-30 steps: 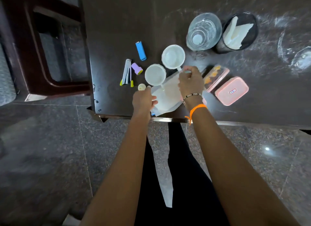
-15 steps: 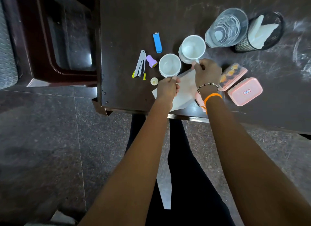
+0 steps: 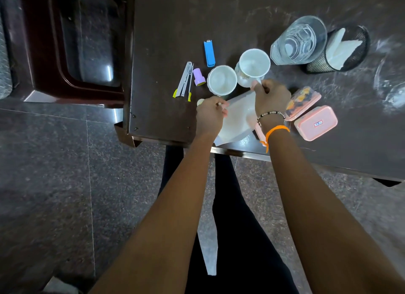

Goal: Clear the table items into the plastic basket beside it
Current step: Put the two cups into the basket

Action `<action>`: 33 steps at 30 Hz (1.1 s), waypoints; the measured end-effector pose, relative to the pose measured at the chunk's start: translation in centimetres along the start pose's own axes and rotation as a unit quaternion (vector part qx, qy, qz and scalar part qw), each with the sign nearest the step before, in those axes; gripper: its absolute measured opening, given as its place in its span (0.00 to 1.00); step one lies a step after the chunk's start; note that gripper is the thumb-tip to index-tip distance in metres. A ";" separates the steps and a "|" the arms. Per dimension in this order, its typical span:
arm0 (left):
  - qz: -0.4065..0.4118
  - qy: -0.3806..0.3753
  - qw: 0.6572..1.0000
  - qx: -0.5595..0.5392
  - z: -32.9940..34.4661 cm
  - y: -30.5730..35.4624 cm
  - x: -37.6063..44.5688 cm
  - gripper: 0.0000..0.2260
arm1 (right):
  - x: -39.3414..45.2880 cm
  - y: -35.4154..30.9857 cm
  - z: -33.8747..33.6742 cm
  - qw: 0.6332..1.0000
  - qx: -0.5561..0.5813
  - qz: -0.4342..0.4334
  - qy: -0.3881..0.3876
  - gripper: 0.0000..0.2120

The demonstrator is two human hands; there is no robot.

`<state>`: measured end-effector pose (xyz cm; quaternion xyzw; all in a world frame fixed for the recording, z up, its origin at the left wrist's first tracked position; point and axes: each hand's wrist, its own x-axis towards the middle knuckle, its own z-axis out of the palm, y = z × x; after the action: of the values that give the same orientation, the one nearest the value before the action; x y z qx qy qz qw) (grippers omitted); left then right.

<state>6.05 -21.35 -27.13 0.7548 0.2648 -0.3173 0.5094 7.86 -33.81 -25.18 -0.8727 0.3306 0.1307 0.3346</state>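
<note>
Two white mugs [image 3: 221, 80] [image 3: 254, 66] upright near the bench [image 3: 166, 31] front edge, likely ceramic: rigid, weighty, chippable, best lifted by handles; left hand [image 3: 209, 116] and right hand [image 3: 270, 96] each curl fingers round one handle.

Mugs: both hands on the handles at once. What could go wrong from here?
1. The right hand grips the handle of the far mug, which looks tilted; lifted one-handed, it may swing into the glass jar close beside it.
2. The left hand holds the near mug near the white sheet, which overhangs the table edge; a brush could drag it off.
3. No basket is in view, so the carry is unplanned.
</note>
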 end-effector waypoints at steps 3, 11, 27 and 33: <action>0.068 -0.010 0.997 0.022 -0.6 0.6 -0.4 0.11 | -0.1 -0.1 -0.5 1.000 -0.004 -0.009 0.009 0.14; 0.143 0.017 0.990 -0.013 -5.3 2.5 -3.0 0.10 | -3.3 -3.9 -2.1 0.997 0.016 -0.067 0.039 0.14; 0.052 0.327 0.914 -0.234 -30.9 0.3 -9.9 0.08 | -14.3 -29.1 10.1 0.922 0.025 -0.343 -0.179 0.11; 0.021 0.335 0.930 -0.151 -38.6 -1.2 -6.3 0.09 | -14.9 -36.0 16.4 0.930 -0.018 -0.311 -0.194 0.14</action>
<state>9.05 14.72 -12.35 0.7372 0.4485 0.0088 0.5053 20.55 4.48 -12.73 -0.8953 -0.0309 0.1932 0.4002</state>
